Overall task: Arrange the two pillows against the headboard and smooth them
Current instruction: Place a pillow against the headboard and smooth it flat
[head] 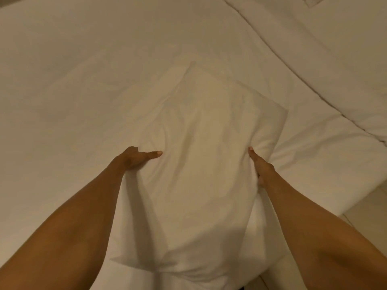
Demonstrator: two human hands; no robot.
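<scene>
Both bare arms reach forward, left hand [136, 159] and right hand [261, 165] clenched, thumbs out.

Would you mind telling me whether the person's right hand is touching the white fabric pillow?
Touching. The head view shows the right hand gripping the white fabric pillow at its edge, the fabric puckered around the thumb.

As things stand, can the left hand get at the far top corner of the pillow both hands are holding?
Probably yes. The left hand grips the pillow's left edge, and only bare white bedding lies between it and that corner. It would have to let go first, leaving the right hand to hold the pillow.
</scene>
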